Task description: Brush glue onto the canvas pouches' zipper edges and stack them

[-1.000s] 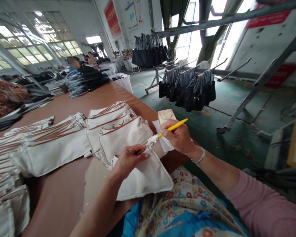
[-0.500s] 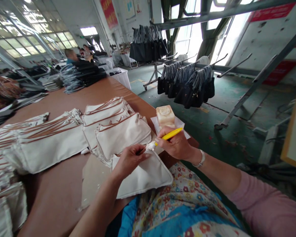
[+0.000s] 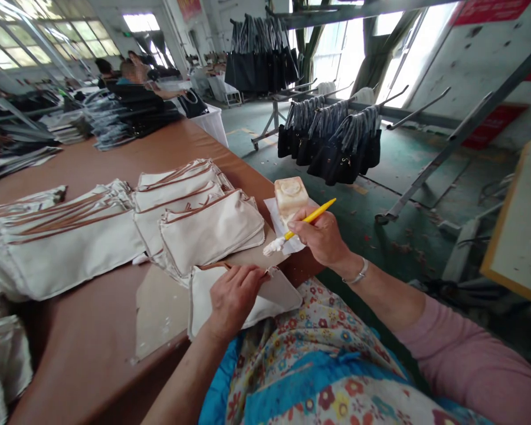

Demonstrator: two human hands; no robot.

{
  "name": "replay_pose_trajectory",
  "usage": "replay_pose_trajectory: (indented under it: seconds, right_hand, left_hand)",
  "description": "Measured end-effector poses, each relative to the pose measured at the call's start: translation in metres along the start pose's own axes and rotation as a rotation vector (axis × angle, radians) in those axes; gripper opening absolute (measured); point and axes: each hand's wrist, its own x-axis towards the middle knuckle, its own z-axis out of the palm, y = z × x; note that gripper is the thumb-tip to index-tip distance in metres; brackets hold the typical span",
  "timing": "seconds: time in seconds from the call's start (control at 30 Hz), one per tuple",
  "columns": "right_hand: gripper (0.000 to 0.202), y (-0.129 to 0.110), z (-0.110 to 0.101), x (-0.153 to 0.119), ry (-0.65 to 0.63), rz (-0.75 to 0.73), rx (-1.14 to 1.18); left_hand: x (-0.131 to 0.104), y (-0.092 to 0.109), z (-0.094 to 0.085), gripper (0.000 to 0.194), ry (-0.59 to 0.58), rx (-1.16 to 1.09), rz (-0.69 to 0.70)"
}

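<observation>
Head: yellow brush (image 3: 320,211) slants; tip (image 3: 274,246) points lower left.

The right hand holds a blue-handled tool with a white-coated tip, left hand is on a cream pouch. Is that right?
The handle is yellow, not blue, as the head view shows; the right hand does hold the white-tipped tool, and the left hand is on a cream pouch.

- Brown table (image 3: 92,330) bore everything.
- Cream pouches (image 3: 75,248) lay overlapped, left to middle.
- A board (image 3: 159,313) lay near.
- Paper (image 3: 272,209) lay right, under a tub (image 3: 291,196).
- Black pile (image 3: 144,112) sat far.
</observation>
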Motion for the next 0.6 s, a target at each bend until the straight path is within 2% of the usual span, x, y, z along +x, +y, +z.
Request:
replay_pose_trajectory:
  seconds: [0.1, 0.27, 0.33, 0.47, 0.53, 0.6]
  right_hand:
    - [0.018, -0.002, 0.003, -0.003, -0.092, -0.001, 0.003]
    - [0.015, -0.021, -0.007, -0.006, -0.436, -0.053, -0.086]
    - [0.016, -0.029, -0.013, -0.004, -0.441, -0.077, -0.114]
    - [0.015, -0.031, -0.011, -0.002, -0.242, -0.158, -0.096]
    - [0.013, -0.027, -0.005, -0.004, -0.315, -0.173, -0.111]
    - [0.012, -0.024, -0.002, -0.008, -0.501, -0.167, -0.107]
  left_hand:
    - [-0.004, 0.002, 0.003, 0.014, 0.050, 0.072, 0.051]
    - [-0.013, -0.005, 0.014, 0.007, 0.138, 0.101, 0.083]
    - [-0.015, -0.007, 0.017, 0.009, 0.172, 0.080, 0.135]
    - [-0.014, -0.009, 0.020, 0.017, 0.229, 0.037, 0.216]
    - [-0.013, -0.009, 0.021, 0.018, 0.227, 0.015, 0.222]
    - [-0.014, -0.010, 0.021, 0.018, 0.233, 0.000, 0.221]
